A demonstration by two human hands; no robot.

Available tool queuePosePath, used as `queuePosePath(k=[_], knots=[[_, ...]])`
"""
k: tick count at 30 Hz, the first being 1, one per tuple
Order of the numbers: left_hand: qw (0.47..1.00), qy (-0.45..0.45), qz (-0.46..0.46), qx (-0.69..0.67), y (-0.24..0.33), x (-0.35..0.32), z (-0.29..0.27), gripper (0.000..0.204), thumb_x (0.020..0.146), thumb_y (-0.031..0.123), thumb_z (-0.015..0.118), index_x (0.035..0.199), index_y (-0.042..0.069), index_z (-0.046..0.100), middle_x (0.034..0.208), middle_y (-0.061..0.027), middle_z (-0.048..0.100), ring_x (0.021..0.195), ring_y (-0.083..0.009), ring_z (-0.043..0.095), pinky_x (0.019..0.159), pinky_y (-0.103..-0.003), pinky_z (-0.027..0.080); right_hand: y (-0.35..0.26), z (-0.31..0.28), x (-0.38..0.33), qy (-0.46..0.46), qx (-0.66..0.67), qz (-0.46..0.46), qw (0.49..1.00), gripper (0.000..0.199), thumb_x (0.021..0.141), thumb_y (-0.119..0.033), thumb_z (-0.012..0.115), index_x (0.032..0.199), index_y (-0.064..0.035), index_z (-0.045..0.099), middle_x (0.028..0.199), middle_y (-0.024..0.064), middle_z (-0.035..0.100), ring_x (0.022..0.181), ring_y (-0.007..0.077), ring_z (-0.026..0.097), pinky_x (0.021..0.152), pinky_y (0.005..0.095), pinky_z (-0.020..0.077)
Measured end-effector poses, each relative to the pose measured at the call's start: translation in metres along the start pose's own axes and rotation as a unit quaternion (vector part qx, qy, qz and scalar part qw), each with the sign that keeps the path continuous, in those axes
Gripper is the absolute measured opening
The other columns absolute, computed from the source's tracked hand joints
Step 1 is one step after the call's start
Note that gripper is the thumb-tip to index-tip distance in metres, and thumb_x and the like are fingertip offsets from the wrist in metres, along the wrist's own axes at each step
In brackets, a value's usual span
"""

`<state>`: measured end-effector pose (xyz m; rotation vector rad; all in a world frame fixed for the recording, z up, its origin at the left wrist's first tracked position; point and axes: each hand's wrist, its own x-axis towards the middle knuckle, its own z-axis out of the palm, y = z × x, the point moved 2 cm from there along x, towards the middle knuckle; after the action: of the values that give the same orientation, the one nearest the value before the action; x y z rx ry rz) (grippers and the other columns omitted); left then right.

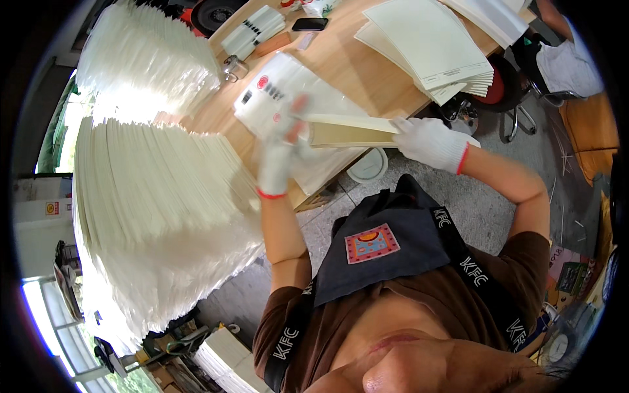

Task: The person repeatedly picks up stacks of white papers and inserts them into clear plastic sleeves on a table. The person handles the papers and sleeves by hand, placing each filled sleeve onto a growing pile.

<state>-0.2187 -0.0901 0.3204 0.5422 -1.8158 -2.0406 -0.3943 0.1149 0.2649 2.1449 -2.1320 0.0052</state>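
Note:
My right hand [432,144], in a white knit glove with a red cuff, is closed on one end of some cream card sheets [354,136]. The sheets stretch left over the table's near edge, with a gap between an upper and a lower layer. At their other end is my left hand [280,147], also gloved. Motion smears its fingers, so whether it grips the sheets cannot be made out. Beneath it lies a pile of clear plastic bags [295,85] with red and black print.
Tall piles of cream sheets in clear plastic [157,183] rise at my left. A fanned stack of cream cards [432,49] lies at the far right of the wooden table [327,62]. Also there are a phone [310,24], a metal-topped jar [234,68] and a wooden block [273,44].

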Motion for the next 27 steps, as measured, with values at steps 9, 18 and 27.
queuePosePath(k=[9,18,27], knots=[[0.935,-0.009,0.188,0.301,-0.144,-0.072,0.045,0.026,0.087,0.008,0.052,0.112,0.005,0.058,0.097,-0.0096,0.064,0.079,-0.0124,0.062,0.072,-0.028,0.049,0.009,0.066,0.062,-0.079,0.740,0.148,0.651,0.023,0.082,-0.017,0.059,0.100,-0.0048,0.065,0.096,0.0087,0.066,0.084,0.0185,0.063,0.073,0.0285,0.0494],[0.864,0.131,0.234,0.427,-0.132,0.015,0.049,0.024,0.079,0.001,0.053,0.100,0.009,0.061,0.086,-0.0100,0.065,0.077,-0.0230,0.063,0.069,-0.033,0.049,-0.066,0.087,0.100,0.068,0.216,0.074,0.971,0.026,0.079,-0.023,0.062,0.101,-0.0070,0.061,0.097,0.0095,0.062,0.090,0.0253,0.060,0.080,0.0361,0.0482],[0.762,0.141,0.136,0.617,-0.196,-0.064,0.011,0.026,0.069,0.010,0.063,0.095,0.012,0.061,0.105,-0.0048,0.058,0.110,-0.0233,0.048,0.085,-0.037,0.045,-0.011,0.133,0.072,-0.082,0.123,0.264,0.953,0.026,0.084,-0.021,0.051,0.107,-0.0087,0.055,0.078,0.0143,0.065,0.074,0.0305,0.065,0.061,0.0444,0.0502]])
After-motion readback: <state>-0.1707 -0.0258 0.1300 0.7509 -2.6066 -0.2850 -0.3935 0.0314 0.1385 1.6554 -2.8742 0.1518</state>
